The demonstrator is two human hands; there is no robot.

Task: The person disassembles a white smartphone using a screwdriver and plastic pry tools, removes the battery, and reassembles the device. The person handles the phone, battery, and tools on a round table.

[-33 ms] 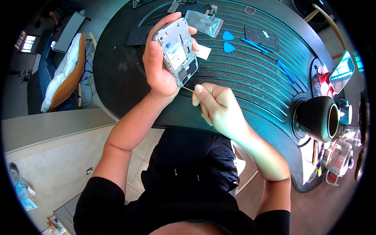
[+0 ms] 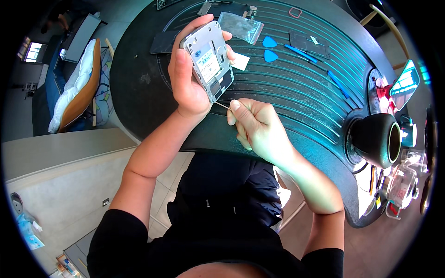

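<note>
My left hand (image 2: pixel 187 92) holds a disassembled phone (image 2: pixel 208 61) tilted upright over the dark table, its silver inner frame and white label facing me. Below and to the right, my right hand (image 2: pixel 255 123) pinches a thin metal pin (image 2: pixel 222 106), whose tip meets the phone's lower edge. Just behind the phone lies a small white card (image 2: pixel 241 62). Beyond it are two blue picks (image 2: pixel 270 42), a blue tool (image 2: pixel 299 53) and a clear plastic bag (image 2: pixel 240 27).
The round grooved table (image 2: pixel 132 74) carries loose phone parts (image 2: pixel 309 43), another blue tool (image 2: pixel 338 83) and a black pot (image 2: pixel 374 140). Glassware (image 2: pixel 399 187) stands at the right. Padded seating (image 2: pixel 74 85) is at the left, with another person (image 2: pixel 60 18) in the background.
</note>
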